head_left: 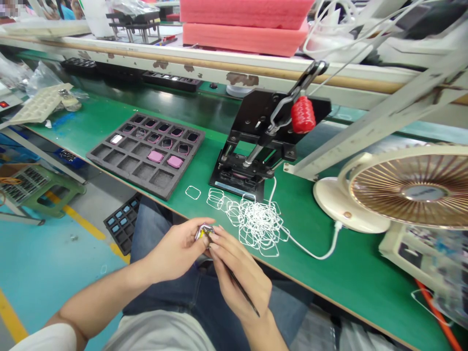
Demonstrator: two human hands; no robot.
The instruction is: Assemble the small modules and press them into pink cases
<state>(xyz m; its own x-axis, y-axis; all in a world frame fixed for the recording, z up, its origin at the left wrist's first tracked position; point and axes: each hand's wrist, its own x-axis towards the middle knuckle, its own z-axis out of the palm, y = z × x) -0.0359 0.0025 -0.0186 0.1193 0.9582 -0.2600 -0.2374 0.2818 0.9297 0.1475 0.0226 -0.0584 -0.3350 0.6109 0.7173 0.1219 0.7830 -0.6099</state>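
Note:
Close to my lap, in front of the bench edge, my left hand (183, 246) pinches a small rounded-square case (203, 231) with something yellow inside. My right hand (239, 273) is closed round a thin dark pen-like tool (239, 285), its tip at the case. Whether the tool is tweezers or a pick I cannot tell. Fingers hide part of the case. On the bench just beyond lies a tangled pile of thin white rounded-square rings (259, 222), with a single white ring (192, 192) apart to its left.
A grey foam tray (166, 187) holds several dark-faced and pink pieces. Behind the rings stands a black press (237, 168) with a red-handled lever (303, 114). A fan (405, 187) occupies the right, its white cable (310, 254) crossing the green bench (303, 209). Pink foam blocks (244, 36) sit on the shelf.

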